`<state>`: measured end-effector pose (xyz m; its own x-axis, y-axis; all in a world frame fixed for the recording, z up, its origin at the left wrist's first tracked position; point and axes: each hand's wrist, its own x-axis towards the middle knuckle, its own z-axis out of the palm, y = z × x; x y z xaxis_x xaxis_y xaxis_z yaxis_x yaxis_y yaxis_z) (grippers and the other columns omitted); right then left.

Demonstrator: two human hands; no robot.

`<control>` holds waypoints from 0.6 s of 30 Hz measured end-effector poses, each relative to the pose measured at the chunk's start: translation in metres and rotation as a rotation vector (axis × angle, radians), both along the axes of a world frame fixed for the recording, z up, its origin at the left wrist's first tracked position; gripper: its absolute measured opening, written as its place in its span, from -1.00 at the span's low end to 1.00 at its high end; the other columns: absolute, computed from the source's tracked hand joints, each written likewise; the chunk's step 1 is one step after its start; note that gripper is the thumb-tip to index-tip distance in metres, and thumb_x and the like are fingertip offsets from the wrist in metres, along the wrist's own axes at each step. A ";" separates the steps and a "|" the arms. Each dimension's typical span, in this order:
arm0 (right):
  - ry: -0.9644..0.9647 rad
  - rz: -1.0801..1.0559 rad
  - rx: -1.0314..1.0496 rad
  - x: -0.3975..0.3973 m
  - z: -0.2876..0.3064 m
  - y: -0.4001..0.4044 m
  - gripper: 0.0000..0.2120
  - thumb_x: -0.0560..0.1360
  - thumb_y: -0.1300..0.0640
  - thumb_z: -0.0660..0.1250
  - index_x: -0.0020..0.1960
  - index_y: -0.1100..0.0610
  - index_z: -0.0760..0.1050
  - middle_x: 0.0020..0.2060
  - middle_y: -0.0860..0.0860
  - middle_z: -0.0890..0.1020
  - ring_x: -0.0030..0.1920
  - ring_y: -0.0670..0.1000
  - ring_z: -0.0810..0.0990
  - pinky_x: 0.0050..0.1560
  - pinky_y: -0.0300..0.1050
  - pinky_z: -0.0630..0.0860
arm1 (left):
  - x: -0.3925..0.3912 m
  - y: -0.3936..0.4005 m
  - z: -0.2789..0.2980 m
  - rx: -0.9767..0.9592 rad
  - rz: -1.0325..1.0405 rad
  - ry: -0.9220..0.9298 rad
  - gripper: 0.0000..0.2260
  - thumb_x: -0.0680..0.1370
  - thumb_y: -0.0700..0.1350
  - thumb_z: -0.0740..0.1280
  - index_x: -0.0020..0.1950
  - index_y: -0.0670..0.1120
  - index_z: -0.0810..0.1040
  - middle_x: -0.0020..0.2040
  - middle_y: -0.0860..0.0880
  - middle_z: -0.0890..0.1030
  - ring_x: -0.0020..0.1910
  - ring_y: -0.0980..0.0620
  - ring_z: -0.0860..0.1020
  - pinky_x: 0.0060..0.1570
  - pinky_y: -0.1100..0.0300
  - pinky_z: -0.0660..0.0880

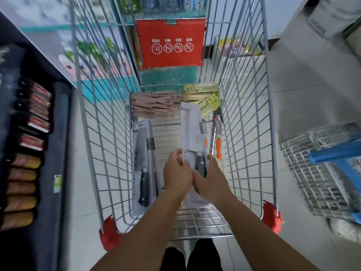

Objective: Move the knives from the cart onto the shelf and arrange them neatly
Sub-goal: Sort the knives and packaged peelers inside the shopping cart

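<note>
Knife pack (pixel 190 133) | inside cart (pixel 252 114) | gripped between left hand (pixel 176 173) and right hand (pixel 210 178)

A shiny silver wire shopping cart (pixel 93 133), its metal rods smooth and bright, carries matt red plastic bumpers (pixel 109 234) at its near corners and a flat red plastic flap (pixel 171 43) at the far end. On the wire floor by the left side lies a carded cleaver (pixel 143 169) under glossy clear plastic, its blade dull grey metal, its handle smooth black. A white paper-backed knife pack (pixel 190 126) is held in the middle of the basket. At the far end rest pale brown wooden-looking pieces (pixel 154 105) and yellow-green printed cardboard packs (pixel 201 91). Near the right side, glossy orange plastic handles (pixel 218 147) show.
</note>
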<state>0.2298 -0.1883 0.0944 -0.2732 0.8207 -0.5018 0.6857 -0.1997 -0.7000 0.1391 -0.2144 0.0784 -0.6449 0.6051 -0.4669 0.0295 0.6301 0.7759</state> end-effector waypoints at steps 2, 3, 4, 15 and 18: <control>0.087 0.044 -0.048 -0.022 -0.006 -0.005 -0.70 0.52 0.08 0.29 0.20 0.05 0.28 -0.07 -0.01 0.55 -0.11 0.02 0.55 -0.21 -0.15 0.40 | -0.019 -0.006 -0.002 -0.020 0.030 0.087 -0.69 0.60 -0.23 0.19 0.34 -0.04 0.42 0.17 -0.04 0.55 0.02 0.08 0.46 0.01 0.22 0.40; 0.126 0.064 -0.076 -0.033 -0.009 -0.007 -0.71 0.53 0.11 0.28 0.20 0.06 0.29 -0.06 0.00 0.54 -0.08 0.04 0.55 -0.15 -0.13 0.43 | -0.027 -0.010 -0.002 -0.037 0.046 0.122 -0.68 0.61 -0.24 0.17 0.35 -0.05 0.40 0.21 -0.05 0.54 0.02 0.09 0.44 -0.01 0.26 0.36; 0.162 0.085 -0.099 -0.044 -0.013 -0.009 -0.71 0.53 0.13 0.29 0.20 0.07 0.30 -0.04 -0.01 0.52 -0.05 0.04 0.53 -0.09 -0.12 0.44 | -0.036 -0.013 -0.003 -0.059 0.072 0.145 -0.65 0.61 -0.26 0.16 0.38 -0.06 0.39 0.25 -0.06 0.52 0.05 0.09 0.44 -0.01 0.28 0.33; 0.135 0.382 -0.148 -0.113 -0.058 -0.033 -0.61 0.52 0.29 0.27 0.32 0.23 0.28 0.04 0.03 0.48 0.04 -0.02 0.46 0.09 -0.15 0.46 | -0.102 -0.033 -0.024 -0.311 -0.418 0.447 -0.77 0.60 -0.20 0.12 0.03 -0.22 0.56 0.09 -0.18 0.54 0.07 -0.15 0.49 0.08 0.02 0.45; 0.011 0.584 -0.086 -0.114 -0.062 -0.035 -0.73 0.53 0.32 0.21 0.23 0.27 0.42 0.06 0.16 0.56 0.05 0.10 0.57 0.13 -0.03 0.52 | -0.107 -0.040 -0.032 -0.455 -0.585 0.342 -0.76 0.63 -0.17 0.08 0.09 -0.17 0.52 0.13 -0.19 0.53 0.04 -0.13 0.49 0.03 0.07 0.41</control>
